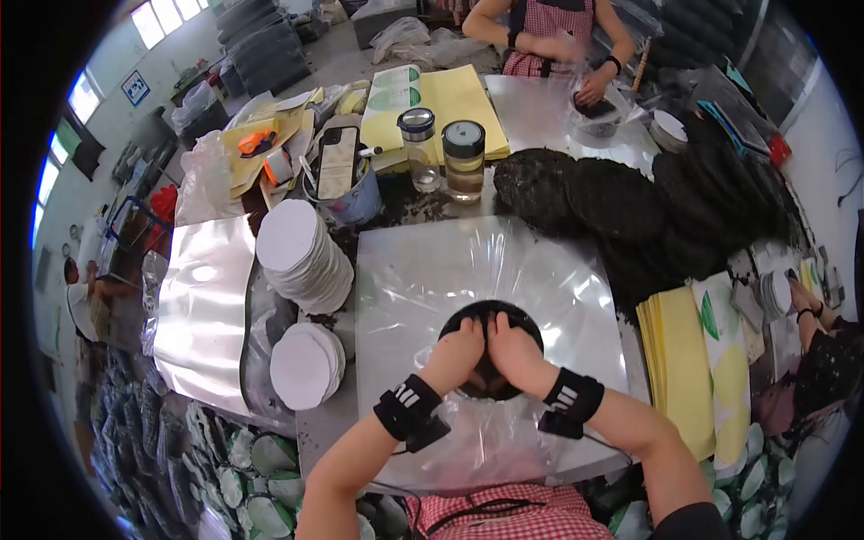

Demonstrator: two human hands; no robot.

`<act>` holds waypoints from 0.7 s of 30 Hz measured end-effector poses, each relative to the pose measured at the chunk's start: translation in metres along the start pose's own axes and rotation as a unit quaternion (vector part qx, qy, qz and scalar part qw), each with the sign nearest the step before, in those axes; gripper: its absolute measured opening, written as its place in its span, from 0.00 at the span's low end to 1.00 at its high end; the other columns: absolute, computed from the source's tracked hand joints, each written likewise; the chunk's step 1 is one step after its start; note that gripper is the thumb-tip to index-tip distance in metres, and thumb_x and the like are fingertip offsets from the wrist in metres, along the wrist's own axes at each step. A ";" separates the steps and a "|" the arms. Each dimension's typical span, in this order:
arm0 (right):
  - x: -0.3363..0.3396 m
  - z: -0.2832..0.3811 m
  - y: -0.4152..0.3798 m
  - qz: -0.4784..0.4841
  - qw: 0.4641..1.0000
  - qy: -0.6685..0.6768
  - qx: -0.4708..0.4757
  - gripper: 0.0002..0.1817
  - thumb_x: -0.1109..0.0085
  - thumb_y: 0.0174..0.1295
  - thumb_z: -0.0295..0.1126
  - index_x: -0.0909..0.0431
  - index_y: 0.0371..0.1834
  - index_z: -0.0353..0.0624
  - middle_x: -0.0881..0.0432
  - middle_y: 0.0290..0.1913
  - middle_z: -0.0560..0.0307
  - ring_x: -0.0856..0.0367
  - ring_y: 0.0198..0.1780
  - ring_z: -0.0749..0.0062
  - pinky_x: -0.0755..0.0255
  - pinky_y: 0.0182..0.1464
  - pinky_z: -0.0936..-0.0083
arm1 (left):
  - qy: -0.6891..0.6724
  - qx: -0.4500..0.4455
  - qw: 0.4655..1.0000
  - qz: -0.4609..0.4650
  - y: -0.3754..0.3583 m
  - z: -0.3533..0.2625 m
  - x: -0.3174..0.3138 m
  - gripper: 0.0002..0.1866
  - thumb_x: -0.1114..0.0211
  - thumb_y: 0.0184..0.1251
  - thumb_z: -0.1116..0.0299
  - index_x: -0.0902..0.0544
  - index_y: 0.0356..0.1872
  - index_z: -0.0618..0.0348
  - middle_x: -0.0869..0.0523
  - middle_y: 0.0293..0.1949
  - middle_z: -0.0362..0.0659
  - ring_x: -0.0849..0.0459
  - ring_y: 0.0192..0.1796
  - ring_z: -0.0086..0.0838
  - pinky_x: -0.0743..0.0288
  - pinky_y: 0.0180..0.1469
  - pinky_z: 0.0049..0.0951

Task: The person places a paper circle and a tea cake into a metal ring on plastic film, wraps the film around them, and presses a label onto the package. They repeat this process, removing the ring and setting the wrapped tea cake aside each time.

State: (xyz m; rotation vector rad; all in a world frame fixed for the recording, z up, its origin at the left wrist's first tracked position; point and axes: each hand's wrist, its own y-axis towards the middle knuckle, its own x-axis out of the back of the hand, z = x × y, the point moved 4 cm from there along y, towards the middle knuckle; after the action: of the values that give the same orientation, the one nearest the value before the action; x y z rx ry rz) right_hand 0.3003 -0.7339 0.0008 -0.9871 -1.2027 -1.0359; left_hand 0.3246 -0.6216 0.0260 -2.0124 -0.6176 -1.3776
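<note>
A dark round piece (pixel 522 317) lies on clear plastic film (pixel 432 279) in front of me. My left hand (pixel 457 353) is on its left part and my right hand (pixel 517 353) on its right part, close together. The fingers of both hands are curled down onto the dark piece, with fingertips near its middle. Its lower part is partly hidden by my hands, and its exact material cannot be made out. Beneath the film is a shiny flat sheet (pixel 387 333).
White round discs stand in a tall stack (pixel 292 238) and a lower stack (pixel 306 367) on the left. Dark round sheets (pixel 616 200) are heaped at the right. Yellow packaging (pixel 675 360), two jars and a phone lie around. A co-worker's hand (pixel 592 88) works opposite.
</note>
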 end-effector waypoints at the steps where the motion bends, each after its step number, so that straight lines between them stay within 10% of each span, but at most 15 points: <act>1: 0.001 0.000 -0.005 0.004 1.000 0.016 0.001 0.29 0.42 0.59 0.27 0.30 0.64 0.26 0.24 0.48 0.42 0.13 0.34 0.58 0.16 0.30 0.71 | -0.022 0.006 1.000 -0.004 -0.010 -0.006 0.004 0.52 0.15 0.36 0.61 0.31 0.64 0.78 0.22 0.52 0.58 0.14 0.48 0.48 0.16 0.47 0.35; 6: 0.018 0.000 -0.025 -0.022 0.999 0.038 -0.001 0.70 0.12 0.18 0.47 0.37 0.70 0.22 0.25 0.48 0.43 0.13 0.35 0.59 0.16 0.35 0.72 | -0.234 0.005 0.953 -0.195 -0.131 -0.060 0.024 0.21 0.26 0.57 0.65 0.21 0.50 0.62 0.21 0.55 0.52 0.20 0.57 0.51 0.22 0.53 0.43; 9: 0.020 0.005 -0.025 -0.001 0.999 0.003 -0.035 0.65 0.11 0.20 0.39 0.36 0.69 0.22 0.25 0.51 0.44 0.14 0.39 0.60 0.15 0.38 0.73 | 0.077 -0.007 0.986 -0.150 -0.175 -0.070 0.017 0.18 0.27 0.58 0.66 0.19 0.48 0.59 0.19 0.55 0.50 0.18 0.57 0.47 0.22 0.52 0.43; 12: 0.026 0.008 -0.026 0.025 0.999 0.007 -0.033 0.63 0.13 0.26 0.48 0.34 0.67 0.21 0.25 0.50 0.44 0.14 0.39 0.60 0.16 0.39 0.74 | 0.089 0.018 0.949 -0.301 -0.189 -0.080 0.065 0.16 0.27 0.58 0.65 0.17 0.46 0.57 0.18 0.54 0.47 0.18 0.58 0.45 0.22 0.55 0.43; 15: 0.019 0.001 -0.035 0.001 0.999 0.033 -0.025 0.59 0.15 0.32 0.51 0.32 0.65 0.21 0.25 0.49 0.43 0.14 0.38 0.58 0.16 0.40 0.73 | -0.049 -0.443 0.813 -0.375 -0.227 -0.111 0.020 0.12 0.29 0.62 0.65 0.15 0.45 0.57 0.17 0.52 0.46 0.19 0.59 0.46 0.24 0.60 0.45; 17: 0.023 -0.001 -0.040 -0.015 0.998 0.054 -0.016 0.54 0.17 0.37 0.53 0.30 0.61 0.21 0.25 0.48 0.42 0.14 0.37 0.56 0.17 0.41 0.71 | -0.177 -0.177 0.940 -0.230 -0.183 -0.055 -0.065 0.26 0.24 0.58 0.59 0.21 0.52 0.65 0.20 0.58 0.54 0.25 0.66 0.55 0.31 0.69 0.55; 19: 0.023 0.003 -0.040 -0.029 0.998 0.058 -0.021 0.49 0.17 0.38 0.52 0.28 0.55 0.22 0.24 0.46 0.41 0.14 0.37 0.55 0.18 0.39 0.68 | -0.105 0.056 0.925 -0.361 -0.155 -0.017 -0.067 0.36 0.21 0.54 0.56 0.25 0.58 0.68 0.23 0.62 0.59 0.28 0.68 0.59 0.32 0.69 0.57; 21: 0.022 0.010 -0.042 -0.008 0.995 0.096 -0.035 0.43 0.20 0.44 0.48 0.26 0.57 0.25 0.24 0.47 0.41 0.15 0.38 0.51 0.18 0.41 0.68 | -0.054 -0.056 0.920 -0.385 -0.119 -0.026 -0.047 0.48 0.18 0.48 0.52 0.31 0.66 0.71 0.28 0.66 0.63 0.33 0.72 0.61 0.38 0.72 0.59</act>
State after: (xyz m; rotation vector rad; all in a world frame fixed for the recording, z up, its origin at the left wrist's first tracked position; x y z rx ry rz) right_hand 0.2589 -0.7366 0.0255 -0.9109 -1.0241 -1.1647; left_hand 0.2108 -0.5581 0.0153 -2.0252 -1.5294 -1.7585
